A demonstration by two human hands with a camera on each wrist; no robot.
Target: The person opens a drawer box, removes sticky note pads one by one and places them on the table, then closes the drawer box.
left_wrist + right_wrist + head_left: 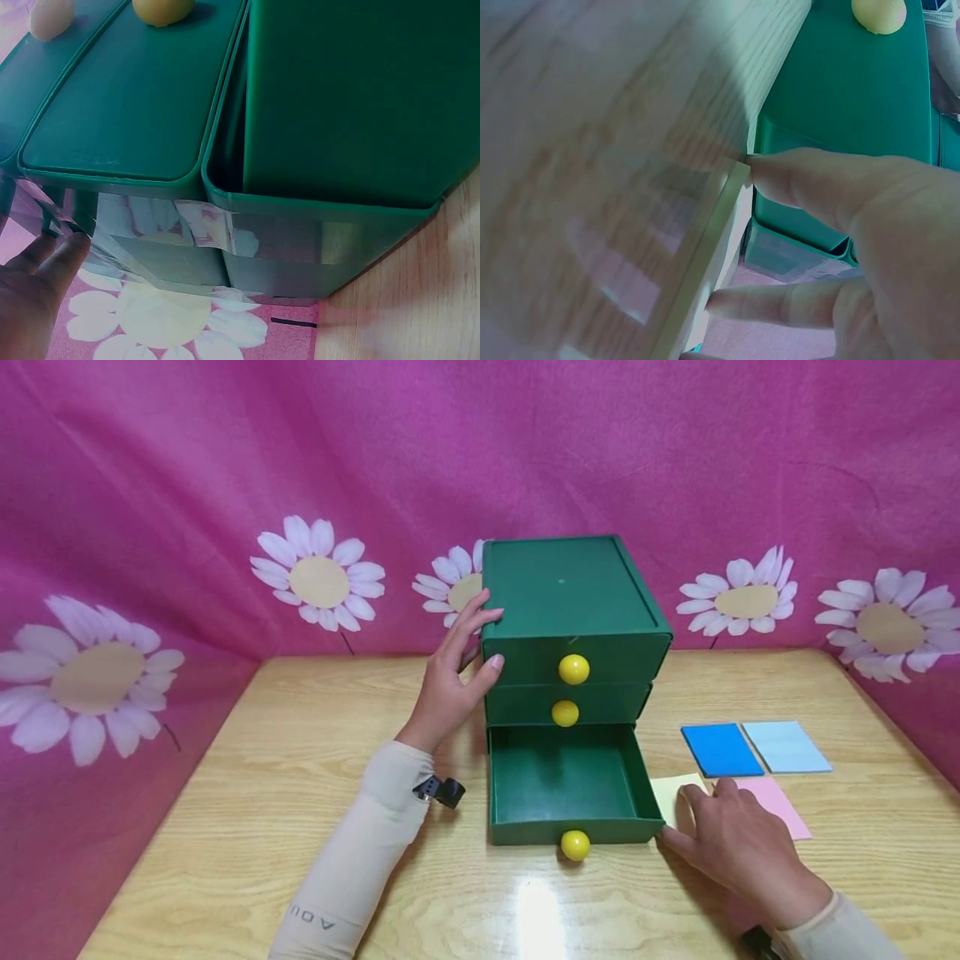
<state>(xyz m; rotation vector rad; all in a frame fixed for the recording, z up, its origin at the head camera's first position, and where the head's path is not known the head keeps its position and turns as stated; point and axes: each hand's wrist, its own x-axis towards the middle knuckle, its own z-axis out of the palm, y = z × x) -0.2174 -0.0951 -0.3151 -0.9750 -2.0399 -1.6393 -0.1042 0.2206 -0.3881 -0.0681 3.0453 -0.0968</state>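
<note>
A green drawer unit (pixel 573 585) with yellow knobs stands on the table; its bottom drawer (pixel 562 793) is pulled out and bare inside. My left hand (pixel 446 681) rests against the unit's left side, fingers spread near the top edge. Beside the open drawer's right wall lies a pale yellow note pad (pixel 670 792). My right hand (pixel 738 839) reaches over this pad. In the right wrist view, the thumb touches a corner of the yellow pad (pixel 703 259) and a fairly straight finger touches it farther along. The hand partly hides the pad in the head view.
A pink pad (pixel 780 810) lies partly behind the right hand. Farther back are a blue pad (pixel 722 750) and a light blue pad (pixel 787 747), side by side. A magenta cloth (pixel 577 452) with daisies hangs behind the wooden table (pixel 300 735).
</note>
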